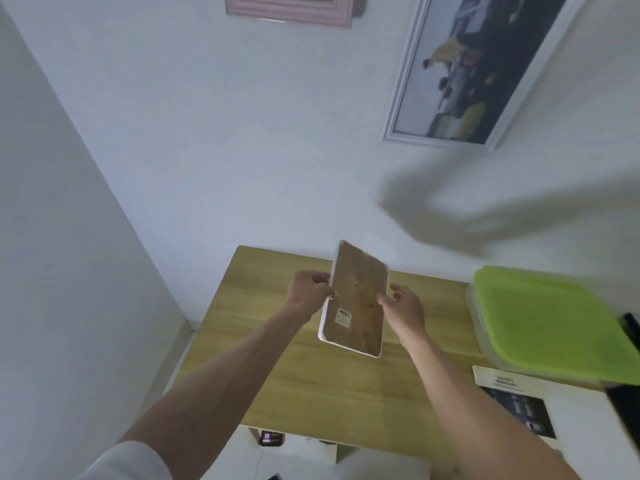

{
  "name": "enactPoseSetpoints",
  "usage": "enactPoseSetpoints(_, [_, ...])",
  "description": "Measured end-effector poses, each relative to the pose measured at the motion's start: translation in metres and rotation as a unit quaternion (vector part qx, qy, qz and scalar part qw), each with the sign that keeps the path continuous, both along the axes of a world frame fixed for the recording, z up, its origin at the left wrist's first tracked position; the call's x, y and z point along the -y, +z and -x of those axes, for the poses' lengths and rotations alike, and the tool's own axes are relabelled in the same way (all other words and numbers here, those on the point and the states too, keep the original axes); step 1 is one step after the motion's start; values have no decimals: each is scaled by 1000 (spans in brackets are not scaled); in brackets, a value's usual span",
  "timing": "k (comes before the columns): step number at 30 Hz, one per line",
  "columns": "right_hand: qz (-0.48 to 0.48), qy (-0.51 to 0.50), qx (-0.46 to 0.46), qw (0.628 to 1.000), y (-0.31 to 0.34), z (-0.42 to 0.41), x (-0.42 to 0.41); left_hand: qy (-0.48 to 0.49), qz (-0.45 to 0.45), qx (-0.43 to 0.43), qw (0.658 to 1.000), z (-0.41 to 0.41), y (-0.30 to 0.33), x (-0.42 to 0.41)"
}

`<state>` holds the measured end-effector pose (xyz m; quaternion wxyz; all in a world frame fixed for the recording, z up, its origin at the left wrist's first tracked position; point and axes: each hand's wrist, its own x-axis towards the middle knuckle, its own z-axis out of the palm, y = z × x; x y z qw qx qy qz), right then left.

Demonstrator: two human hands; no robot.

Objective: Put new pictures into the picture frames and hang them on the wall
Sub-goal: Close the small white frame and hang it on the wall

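- A white-walled corner is seen, with a wooden table (311, 393) set against it; on the wall a pink frame (289, 10) is cut off by the top edge, and a large white-framed picture (474, 69) is hung to its right.
- At the table's right side a clear box with a green lid (550, 323) is placed, and a printed sheet (512, 400) is laid just in front of it.
- The small white picture frame (355, 299) is held above the table, its brown backing board turned toward the camera, tilted, with a small label near the lower left.
- The left long edge is pinched by the left hand (310, 294), fingers curled round the rim and thumb laid on the backing.
- The right long edge is met by the right hand (405, 308); its fingers are only narrowly parted, the thumb tip pressed on the backing, and the fingers behind cannot be made out.
- A slip could be caused by so light an edge grip, and the frame would be dropped onto the table.
- The backing could be pushed loose if the thumbs were pressed harder.
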<state>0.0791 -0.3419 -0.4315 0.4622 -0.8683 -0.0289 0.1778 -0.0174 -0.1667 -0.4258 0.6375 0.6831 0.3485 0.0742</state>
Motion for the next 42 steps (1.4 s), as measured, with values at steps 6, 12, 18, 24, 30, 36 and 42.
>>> enactPoseSetpoints(6, [-102,55,42,992,80,-25,12,-22,-104,97,990,-34,62,87])
enactPoseSetpoints(12, [-203,-11,38,978,124,-63,82,-19,-219,170,961,-70,79,177])
enactPoseSetpoints(18, [-259,-25,73,963,158,-97,165,-76,-297,221,926,-101,102,236])
enactPoseSetpoints(24, [-289,-6,96,952,205,-128,232,37,-395,193,897,-146,145,235])
enactPoseSetpoints(30, [-318,2,136,938,257,-172,263,-21,-305,231,924,-182,224,227])
enactPoseSetpoints(36, [-295,17,221,930,310,-215,272,-39,-270,294,916,-218,291,230])
enactPoseSetpoints(42, [-243,37,334,910,390,-256,273,-47,-289,364,884,-269,372,228])
